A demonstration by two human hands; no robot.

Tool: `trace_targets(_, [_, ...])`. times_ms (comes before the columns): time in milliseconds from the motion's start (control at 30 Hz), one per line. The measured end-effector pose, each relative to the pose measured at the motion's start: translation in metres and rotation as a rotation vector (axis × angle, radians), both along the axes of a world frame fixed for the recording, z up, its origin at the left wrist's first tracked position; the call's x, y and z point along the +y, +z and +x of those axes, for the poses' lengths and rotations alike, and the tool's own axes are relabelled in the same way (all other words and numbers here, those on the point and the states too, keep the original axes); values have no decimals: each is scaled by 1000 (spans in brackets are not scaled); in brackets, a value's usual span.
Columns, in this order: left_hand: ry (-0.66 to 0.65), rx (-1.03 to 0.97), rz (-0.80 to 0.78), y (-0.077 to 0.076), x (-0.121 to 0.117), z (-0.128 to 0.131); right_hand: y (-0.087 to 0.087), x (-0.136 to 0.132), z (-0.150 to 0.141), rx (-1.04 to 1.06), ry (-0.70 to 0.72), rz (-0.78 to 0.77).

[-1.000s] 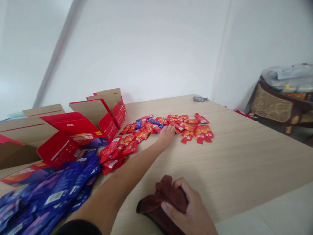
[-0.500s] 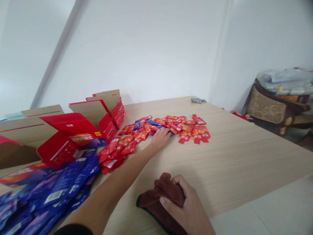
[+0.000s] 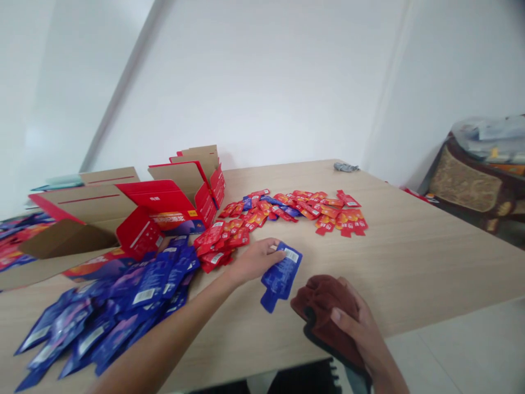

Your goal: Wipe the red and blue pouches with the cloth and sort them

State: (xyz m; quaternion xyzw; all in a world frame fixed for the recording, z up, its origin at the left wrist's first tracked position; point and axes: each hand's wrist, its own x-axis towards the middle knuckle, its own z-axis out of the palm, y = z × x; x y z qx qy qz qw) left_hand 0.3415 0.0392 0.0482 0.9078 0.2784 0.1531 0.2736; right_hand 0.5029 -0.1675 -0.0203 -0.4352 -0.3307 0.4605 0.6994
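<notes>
My left hand (image 3: 258, 259) pinches a blue sachet (image 3: 283, 273) with a white barcode label, held above the table with its narrow tab pointing down. To the right, my right hand (image 3: 361, 323) grips a bunched brown cloth (image 3: 326, 306) with a black edge. Beyond my left hand lies a spread of red sachets (image 3: 324, 205) with a few blue ones mixed in. A smaller pile of red sachets (image 3: 219, 241) sits behind my left wrist. Many blue sachets (image 3: 143, 290) are heaped at the left, beside my left forearm.
Open red cardboard boxes (image 3: 172, 200) stand in a row at the left. A grey crumpled item (image 3: 345, 167) lies at the table's far corner. A chair (image 3: 471, 175) piled with plastic-wrapped things stands beyond the table's (image 3: 410, 262) right edge.
My left hand has drawn back from the spread of sachets, now with a blue sachet in its fingers. The right hand still holds the cloth. The view has shifted, showing more of the left side.
</notes>
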Motion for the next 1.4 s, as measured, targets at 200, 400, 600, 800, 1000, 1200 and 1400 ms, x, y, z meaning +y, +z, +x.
trace_targets(200, [136,56,-18,-28,-21,-61,1,3,8,-140,-35,-47])
trace_targets(400, [208,30,116,-45,-53,-78,-5,9,10,-199,-99,-67])
trace_targets(600, [5,31,433,-62,-117,-135,-10,16,10,-297,-276,-146])
trace_targets(800, [-76,66,607,-79,-132,-168,-15,25,4,-455,-489,-281])
trace_targets(1000, [-15,13,586,-87,-129,-169,0,31,-7,-695,-602,-353])
trace_targets(1200, [-9,-85,611,-97,-136,-166,26,41,-60,-942,-559,-262])
trace_targets(1400, [2,-146,606,-103,-139,-164,9,59,-106,-1532,60,69])
